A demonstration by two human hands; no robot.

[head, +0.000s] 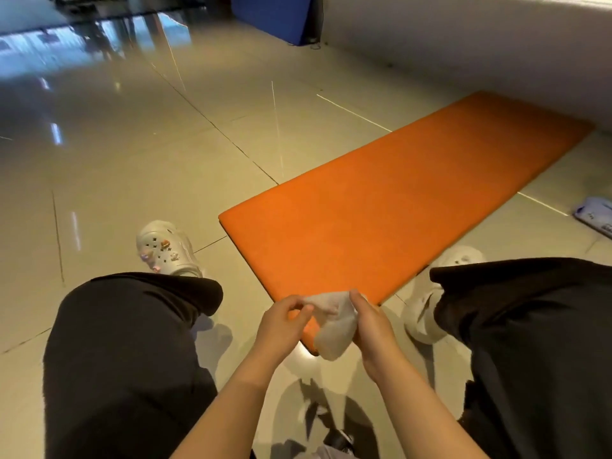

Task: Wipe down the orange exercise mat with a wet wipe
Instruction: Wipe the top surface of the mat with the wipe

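Note:
The orange exercise mat [390,207] lies flat on the tiled floor, running from my knees away to the upper right. Over its near corner both hands hold a white wet wipe [331,329], crumpled and hanging a little below them. My left hand [284,321] pinches the wipe's left edge with curled fingers. My right hand [372,323] grips its right side, thumb on top.
My knees in black trousers [126,352] and white clogs [167,248] flank the mat's near end. A wet wipe pack [596,216] lies on the floor at the right edge. A white wall [463,44] runs behind the mat. A blue pad [275,14] stands far back.

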